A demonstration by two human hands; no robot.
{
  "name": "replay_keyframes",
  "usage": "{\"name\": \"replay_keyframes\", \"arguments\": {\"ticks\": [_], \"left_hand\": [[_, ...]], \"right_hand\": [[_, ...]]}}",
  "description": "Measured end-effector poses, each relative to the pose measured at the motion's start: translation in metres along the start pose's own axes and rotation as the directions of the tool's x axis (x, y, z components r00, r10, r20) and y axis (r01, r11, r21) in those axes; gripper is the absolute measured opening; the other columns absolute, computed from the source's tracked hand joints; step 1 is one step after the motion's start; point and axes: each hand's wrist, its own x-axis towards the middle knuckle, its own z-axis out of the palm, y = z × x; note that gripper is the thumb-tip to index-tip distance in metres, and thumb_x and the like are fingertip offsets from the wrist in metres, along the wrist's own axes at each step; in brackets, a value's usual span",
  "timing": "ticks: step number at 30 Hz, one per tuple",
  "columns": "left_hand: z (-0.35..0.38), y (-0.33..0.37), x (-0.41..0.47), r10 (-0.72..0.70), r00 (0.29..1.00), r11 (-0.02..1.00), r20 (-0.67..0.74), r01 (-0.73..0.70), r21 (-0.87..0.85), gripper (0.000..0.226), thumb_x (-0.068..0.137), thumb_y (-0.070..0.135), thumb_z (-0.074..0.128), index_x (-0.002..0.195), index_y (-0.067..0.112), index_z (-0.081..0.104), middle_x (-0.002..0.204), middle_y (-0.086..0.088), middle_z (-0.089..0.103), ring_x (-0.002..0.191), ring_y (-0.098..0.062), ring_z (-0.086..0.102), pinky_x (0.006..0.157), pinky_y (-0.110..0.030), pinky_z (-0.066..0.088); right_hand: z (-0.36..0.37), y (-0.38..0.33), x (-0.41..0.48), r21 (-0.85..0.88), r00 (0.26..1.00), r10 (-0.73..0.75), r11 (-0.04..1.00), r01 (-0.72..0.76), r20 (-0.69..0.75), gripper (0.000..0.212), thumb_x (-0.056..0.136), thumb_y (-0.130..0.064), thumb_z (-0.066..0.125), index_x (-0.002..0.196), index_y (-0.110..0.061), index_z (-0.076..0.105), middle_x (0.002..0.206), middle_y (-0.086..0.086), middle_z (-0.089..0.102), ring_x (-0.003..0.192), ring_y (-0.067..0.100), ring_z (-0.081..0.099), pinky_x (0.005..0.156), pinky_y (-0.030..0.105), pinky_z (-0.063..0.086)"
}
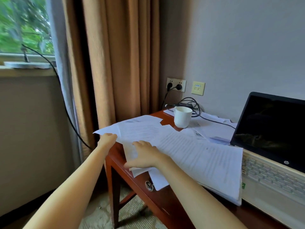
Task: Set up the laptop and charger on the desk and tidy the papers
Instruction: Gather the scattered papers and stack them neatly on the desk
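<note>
1. Corner of a room: pale wall [247, 38], brown curtain [118, 55] hanging at its left, window [24, 25] with blurred green leaves beyond.
2. Red-brown wooden desk [115, 156] against that wall, with a metal drawer handle [149, 185] on its front.
3. Papers [189, 151]: spread loosely over most of the desk top, some sheets overhanging the left and front edges, right edge reaching the laptop's left side.
4. Laptop [272, 129]: open at the right end of the desk, screen dark, pale keyboard [272, 176] below it.
5. Charger [184, 105]: black brick with coiled cable at the back of the desk by the wall, just behind an upright white mug [182, 117]; cable [214, 121] running across the sheets to the laptop's back edge.
6. Wall socket [176, 84] above the charger, two black plugs in it; small yellowish plate [198, 88] beside.
7. Left hand [107, 139]: stretched to the desk's left edge, fingers curled round the corner of an overhanging sheet.
8. Right hand [145, 156]: flat on the papers near the front-left corner, fingers spread, gripping nothing.
</note>
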Motion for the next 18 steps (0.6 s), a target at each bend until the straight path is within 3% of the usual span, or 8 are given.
{"name": "replay_keyframes", "arguments": {"ticks": [4, 6, 8, 10, 12, 14, 16, 18], "left_hand": [[0.001, -0.004, -0.005, -0.017, 1.000, 0.974, 0.026, 0.023, -0.227, 0.005, 0.095, 0.015, 0.043, 0.100, 0.013, 0.044, 0.096, -0.007, 0.048, 0.093, -0.022, 0.043, 0.082, -0.031, 0.036], [0.002, -0.004, -0.005, 0.024, 0.999, 0.953, 0.034, -0.013, -0.302, 0.008, 0.094, 0.013, 0.044, 0.102, 0.015, 0.045, 0.092, -0.003, 0.049, 0.094, -0.020, 0.043, 0.081, -0.030, 0.035], [0.003, -0.005, 0.000, 0.035, 0.999, 0.939, 0.019, -0.026, -0.344, 0.005, 0.092, 0.013, 0.046, 0.095, 0.013, 0.051, 0.079, -0.001, 0.047, 0.080, -0.018, 0.044, 0.071, -0.028, 0.036], [0.002, -0.004, 0.002, 0.035, 0.999, 0.920, 0.009, -0.029, -0.391, 0.008, 0.088, 0.012, 0.047, 0.084, 0.012, 0.054, 0.069, -0.001, 0.044, 0.062, -0.014, 0.040, 0.057, -0.024, 0.032], [0.003, -0.004, 0.005, 0.023, 1.000, 0.909, -0.010, -0.025, -0.416, 0.016, 0.087, 0.010, 0.048, 0.094, 0.006, 0.062, 0.065, 0.000, 0.045, 0.057, -0.013, 0.040, 0.052, -0.023, 0.031], [0.005, -0.004, 0.009, 0.002, 1.000, 0.866, -0.024, -0.014, -0.500, 0.032, 0.086, 0.006, 0.049, 0.116, 0.001, 0.060, 0.079, -0.006, 0.058, 0.067, -0.018, 0.053, 0.057, -0.025, 0.042], [0.009, -0.004, 0.011, -0.049, 0.998, 0.811, -0.033, 0.020, -0.585, 0.034, 0.084, -0.001, 0.051, 0.117, -0.001, 0.060, 0.099, -0.011, 0.063, 0.085, -0.022, 0.060, 0.066, -0.025, 0.050], [0.013, -0.004, 0.013, -0.048, 0.998, 0.813, -0.047, 0.012, -0.581, 0.033, 0.081, -0.007, 0.054, 0.112, -0.001, 0.062, 0.102, -0.011, 0.063, 0.084, -0.022, 0.062, 0.062, -0.018, 0.052]], "right_hand": [[0.015, -0.019, 0.009, -0.085, 0.994, 0.023, 0.996, -0.032, -0.104, 0.072, 0.080, -0.039, 0.061, 0.137, -0.010, 0.028, 0.138, 0.014, 0.036, 0.128, 0.032, 0.033, 0.104, 0.045, 0.032], [0.020, -0.024, 0.011, -0.188, 0.990, 0.080, 0.977, -0.101, -0.114, 0.067, 0.080, -0.032, 0.062, 0.133, -0.008, 0.031, 0.133, 0.015, 0.039, 0.124, 0.032, 0.038, 0.101, 0.041, 0.034], [0.020, -0.026, 0.013, -0.230, 0.982, 0.145, 0.958, -0.170, -0.124, 0.059, 0.081, -0.024, 0.060, 0.131, -0.005, 0.036, 0.133, 0.016, 0.042, 0.123, 0.031, 0.040, 0.100, 0.039, 0.035], [0.014, -0.024, 0.015, -0.158, 0.973, 0.169, 0.968, -0.193, -0.156, 0.043, 0.085, -0.017, 0.056, 0.125, -0.004, 0.045, 0.128, 0.014, 0.049, 0.120, 0.030, 0.045, 0.096, 0.035, 0.039], [0.004, -0.020, 0.015, -0.079, 0.960, 0.183, 0.976, -0.204, -0.214, 0.031, 0.088, -0.013, 0.053, 0.118, -0.005, 0.053, 0.122, 0.013, 0.056, 0.114, 0.029, 0.052, 0.088, 0.031, 0.043], [-0.007, -0.015, 0.014, -0.045, 0.937, 0.201, 0.974, -0.223, -0.286, 0.027, 0.089, -0.013, 0.053, 0.116, -0.005, 0.055, 0.119, 0.012, 0.058, 0.111, 0.029, 0.055, 0.083, 0.028, 0.043], [-0.018, -0.010, 0.012, 0.010, 0.913, 0.242, 0.967, -0.253, -0.330, 0.028, 0.091, -0.018, 0.055, 0.115, -0.005, 0.055, 0.118, 0.012, 0.059, 0.110, 0.029, 0.056, 0.082, 0.028, 0.044], [-0.026, -0.005, 0.010, 0.076, 0.892, 0.285, 0.958, -0.277, -0.350, 0.022, 0.092, -0.020, 0.055, 0.108, -0.006, 0.056, 0.118, 0.012, 0.059, 0.109, 0.028, 0.056, 0.081, 0.028, 0.045]]}}
